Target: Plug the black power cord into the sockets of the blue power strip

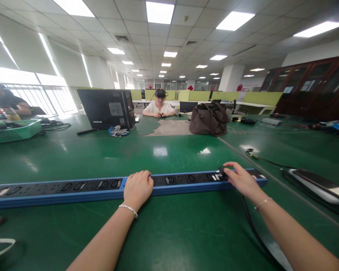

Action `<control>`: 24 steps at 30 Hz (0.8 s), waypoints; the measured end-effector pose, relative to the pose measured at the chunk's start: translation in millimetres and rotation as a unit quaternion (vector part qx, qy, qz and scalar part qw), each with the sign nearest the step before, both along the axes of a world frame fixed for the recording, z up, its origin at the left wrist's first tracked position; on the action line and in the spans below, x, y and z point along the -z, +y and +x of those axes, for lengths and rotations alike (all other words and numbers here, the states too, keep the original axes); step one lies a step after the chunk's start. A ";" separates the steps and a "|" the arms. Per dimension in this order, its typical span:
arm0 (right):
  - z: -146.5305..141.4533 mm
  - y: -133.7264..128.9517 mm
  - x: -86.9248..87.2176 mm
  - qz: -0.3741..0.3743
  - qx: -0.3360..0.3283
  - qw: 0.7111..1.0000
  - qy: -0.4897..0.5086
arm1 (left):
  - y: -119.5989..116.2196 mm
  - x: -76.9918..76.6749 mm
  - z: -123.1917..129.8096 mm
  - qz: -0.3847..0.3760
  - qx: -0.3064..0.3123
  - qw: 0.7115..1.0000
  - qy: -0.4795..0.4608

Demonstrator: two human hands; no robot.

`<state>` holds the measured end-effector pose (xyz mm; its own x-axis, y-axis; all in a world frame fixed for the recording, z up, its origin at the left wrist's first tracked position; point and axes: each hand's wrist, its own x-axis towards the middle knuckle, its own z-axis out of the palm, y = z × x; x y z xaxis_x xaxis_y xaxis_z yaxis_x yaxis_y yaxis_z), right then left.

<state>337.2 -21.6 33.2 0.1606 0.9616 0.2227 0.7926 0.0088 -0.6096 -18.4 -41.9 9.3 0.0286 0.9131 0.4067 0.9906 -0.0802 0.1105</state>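
Note:
A long blue power strip with a black face and several sockets lies across the green table. My left hand is wrapped over the strip near its middle, fingers curled round the far edge. Near the strip's right end, my right hand pinches a black plug at the sockets. Whether the plug is fully seated cannot be made out. Its black cable runs from under my right hand toward the front edge. Beside the plug, small white labels show on the strip.
A black computer case, blue-grey gloves and a brown bag stand farther back. A green basket is at left, a black-and-white device at right. One person sits opposite, another at far left.

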 end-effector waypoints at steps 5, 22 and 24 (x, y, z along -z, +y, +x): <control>-42.3 -4.0 -14.5 0.002 -0.030 0.999 -0.011 | -0.4 -1.7 0.0 -0.008 0.000 1.000 0.005; -86.5 -11.1 -18.5 -0.069 0.007 0.984 -0.163 | -1.3 -3.6 0.5 -0.005 -0.001 1.000 0.003; -89.8 -12.8 -18.8 -0.072 0.019 0.980 -0.182 | -1.1 -2.8 0.5 0.000 -0.001 1.000 0.004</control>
